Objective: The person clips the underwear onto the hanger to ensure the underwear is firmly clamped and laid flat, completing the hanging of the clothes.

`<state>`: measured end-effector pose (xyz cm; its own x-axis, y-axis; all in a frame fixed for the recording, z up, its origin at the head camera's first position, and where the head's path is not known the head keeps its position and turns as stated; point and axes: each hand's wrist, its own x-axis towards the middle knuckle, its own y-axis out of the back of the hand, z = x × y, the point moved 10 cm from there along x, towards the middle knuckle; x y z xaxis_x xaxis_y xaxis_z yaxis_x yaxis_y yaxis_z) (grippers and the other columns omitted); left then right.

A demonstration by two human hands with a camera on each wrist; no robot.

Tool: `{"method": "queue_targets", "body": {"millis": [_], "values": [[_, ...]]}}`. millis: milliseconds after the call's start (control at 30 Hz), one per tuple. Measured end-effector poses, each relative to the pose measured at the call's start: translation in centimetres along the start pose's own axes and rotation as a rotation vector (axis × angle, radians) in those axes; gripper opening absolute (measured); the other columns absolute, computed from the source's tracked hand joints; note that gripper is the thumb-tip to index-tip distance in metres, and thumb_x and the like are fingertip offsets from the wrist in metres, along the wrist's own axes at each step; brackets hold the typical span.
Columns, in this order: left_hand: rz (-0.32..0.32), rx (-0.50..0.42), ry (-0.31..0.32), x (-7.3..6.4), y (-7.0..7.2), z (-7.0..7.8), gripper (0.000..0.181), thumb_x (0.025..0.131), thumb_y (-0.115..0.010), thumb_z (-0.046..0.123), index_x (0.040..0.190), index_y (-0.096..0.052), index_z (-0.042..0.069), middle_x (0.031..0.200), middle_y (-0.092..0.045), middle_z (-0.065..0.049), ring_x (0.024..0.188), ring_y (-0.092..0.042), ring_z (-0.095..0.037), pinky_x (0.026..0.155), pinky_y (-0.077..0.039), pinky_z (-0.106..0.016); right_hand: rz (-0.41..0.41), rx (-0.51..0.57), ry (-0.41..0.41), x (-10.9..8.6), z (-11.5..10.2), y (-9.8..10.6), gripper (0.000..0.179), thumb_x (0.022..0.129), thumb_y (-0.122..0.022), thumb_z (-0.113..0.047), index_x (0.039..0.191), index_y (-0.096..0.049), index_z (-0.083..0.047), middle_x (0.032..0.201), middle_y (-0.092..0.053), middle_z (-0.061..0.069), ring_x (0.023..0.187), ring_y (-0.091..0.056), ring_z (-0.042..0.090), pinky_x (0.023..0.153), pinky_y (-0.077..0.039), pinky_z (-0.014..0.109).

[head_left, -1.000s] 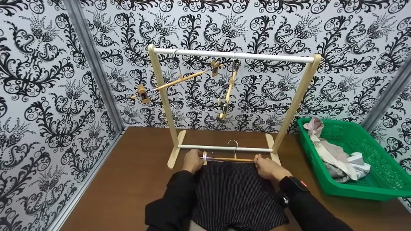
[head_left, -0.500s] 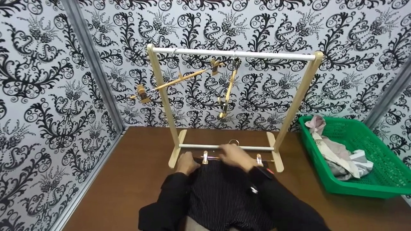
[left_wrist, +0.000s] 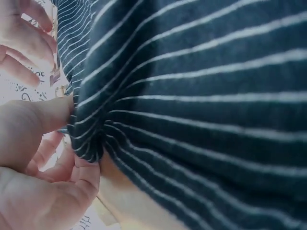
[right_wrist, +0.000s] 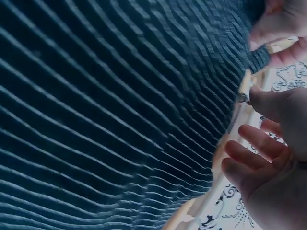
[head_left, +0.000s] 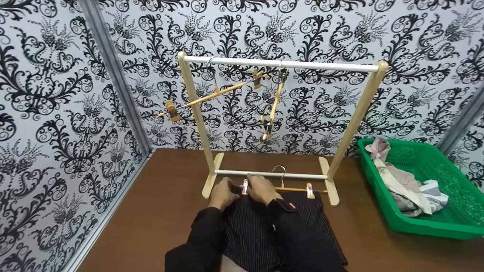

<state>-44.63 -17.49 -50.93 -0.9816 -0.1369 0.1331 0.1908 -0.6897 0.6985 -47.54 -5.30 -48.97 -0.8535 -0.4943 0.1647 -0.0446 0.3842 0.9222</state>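
Dark pinstriped shorts (head_left: pixel 245 230) lie on the table, waistband toward the rack. A wooden clip hanger (head_left: pixel 291 189) lies along the waistband, its metal hook upright. My left hand (head_left: pixel 222 194) pinches the waistband's left corner; in the left wrist view its thumb and fingers (left_wrist: pixel 86 177) bunch the striped cloth. My right hand (head_left: pixel 262 187) is at the hanger's left clip (head_left: pixel 245 187), thumb and finger on it; in the right wrist view the other fingers (right_wrist: pixel 249 148) are loosely bent beside the bar. The right clip (head_left: pixel 310 190) sits over the waistband.
A wooden rack with a white top rail (head_left: pixel 325 66) stands behind. Two clip hangers, one at the left (head_left: pixel 215 94) and one in the middle (head_left: pixel 276 104), hang from it. A green basket (head_left: pixel 435 230) with crumpled pale clothes (head_left: pixel 404 185) stands at the right on the brown table (head_left: pixel 151 211).
My right hand has left the hanger's right clip and moved left to the left clip. My left hand has shifted from the left clip to the waistband corner beside it.
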Motion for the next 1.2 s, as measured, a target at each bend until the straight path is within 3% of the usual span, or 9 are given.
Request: {"method": "queue_targets", "body": {"millis": [133, 267, 467, 600, 833, 1000, 1067, 1200], "values": [[-0.022, -0.076, 0.004, 0.0, -0.2, 0.1, 0.044, 0.073, -0.084, -0.001, 0.112, -0.064, -0.003, 0.104, -0.069, -0.019, 0.098, -0.065, -0.036, 0.088, -0.051, -0.049, 0.007, -0.018, -0.001, -0.3, 0.3, -0.3, 0.041, 0.092, -0.070, -0.006, 0.130, -0.058, 0.004, 0.110, -0.067, 0.027, 0.104, -0.066, 0.044, 0.091, -0.052, 0.055], [-0.051, -0.129, 0.020, 0.1, -0.4, -0.2, 0.044, 0.075, -0.083, 0.000, 0.114, -0.065, -0.007, 0.102, -0.070, -0.020, 0.096, -0.065, -0.033, 0.086, -0.052, -0.047, 0.008, -0.023, 0.008, -0.4, 0.3, -0.6, 0.035, 0.092, -0.070, -0.005, 0.124, -0.061, 0.005, 0.108, -0.067, 0.025, 0.104, -0.066, 0.043, 0.092, -0.052, 0.053], [-0.046, -0.132, -0.007, 0.2, -0.3, -0.2, 0.029, 0.086, -0.076, 0.005, 0.109, -0.069, -0.009, 0.101, -0.071, -0.021, 0.096, -0.067, -0.034, 0.085, -0.053, -0.047, -0.003, -0.008, 0.005, -0.4, 0.2, -0.7, 0.045, 0.092, -0.071, -0.005, 0.134, -0.057, 0.002, 0.113, -0.067, 0.024, 0.108, -0.065, 0.041, 0.097, -0.050, 0.051], [-0.045, -0.137, -0.003, 0.2, -0.5, -0.3, 0.020, 0.085, -0.075, 0.002, 0.102, -0.071, -0.007, 0.097, -0.072, -0.018, 0.094, -0.067, -0.033, 0.085, -0.052, -0.046, 0.015, 0.044, 0.009, -0.4, 0.1, -0.4, 0.042, 0.089, -0.073, -0.001, 0.127, -0.058, 0.001, 0.112, -0.067, 0.021, 0.107, -0.065, 0.040, 0.096, -0.050, 0.050], [-0.033, -0.140, -0.007, 0.2, -0.5, -0.4, 0.013, 0.084, -0.075, 0.000, 0.097, -0.072, -0.003, 0.094, -0.074, -0.013, 0.092, -0.068, -0.031, 0.084, -0.052, -0.046, 0.045, 0.195, 0.039, -0.2, 0.1, 0.7, 0.030, 0.082, -0.076, 0.003, 0.107, -0.061, -0.003, 0.097, -0.067, 0.010, 0.091, -0.065, 0.032, 0.083, -0.052, 0.051], [-0.034, -0.133, -0.026, 0.0, -0.4, -0.4, 0.009, 0.087, -0.074, 0.004, 0.093, -0.071, -0.001, 0.089, -0.072, -0.009, 0.085, -0.066, -0.026, 0.079, -0.052, -0.043, 0.024, 0.306, 0.067, 0.3, -0.1, 1.1, 0.034, 0.082, -0.073, 0.006, 0.115, -0.063, 0.002, 0.092, -0.067, 0.006, 0.087, -0.065, 0.023, 0.082, -0.053, 0.045], [-0.037, -0.126, -0.044, 0.0, -0.3, -0.4, 0.010, 0.090, -0.072, 0.008, 0.092, -0.071, -0.001, 0.087, -0.071, -0.008, 0.082, -0.065, -0.024, 0.076, -0.052, -0.042, 0.004, 0.297, 0.103, 0.6, -0.7, 1.3, 0.033, 0.080, -0.072, 0.006, 0.113, -0.065, 0.006, 0.087, -0.067, 0.006, 0.082, -0.063, 0.022, 0.079, -0.053, 0.043], [-0.066, -0.125, -0.097, -0.1, -0.3, 0.1, 0.014, 0.095, -0.069, 0.013, 0.091, -0.073, 0.001, 0.086, -0.071, -0.007, 0.079, -0.063, -0.020, 0.074, -0.051, -0.040, -0.036, 0.201, 0.135, 0.8, -1.6, 2.0, 0.014, 0.080, -0.075, 0.004, 0.092, -0.071, 0.002, 0.077, -0.066, 0.004, 0.073, -0.058, 0.018, 0.072, -0.051, 0.042]]}}
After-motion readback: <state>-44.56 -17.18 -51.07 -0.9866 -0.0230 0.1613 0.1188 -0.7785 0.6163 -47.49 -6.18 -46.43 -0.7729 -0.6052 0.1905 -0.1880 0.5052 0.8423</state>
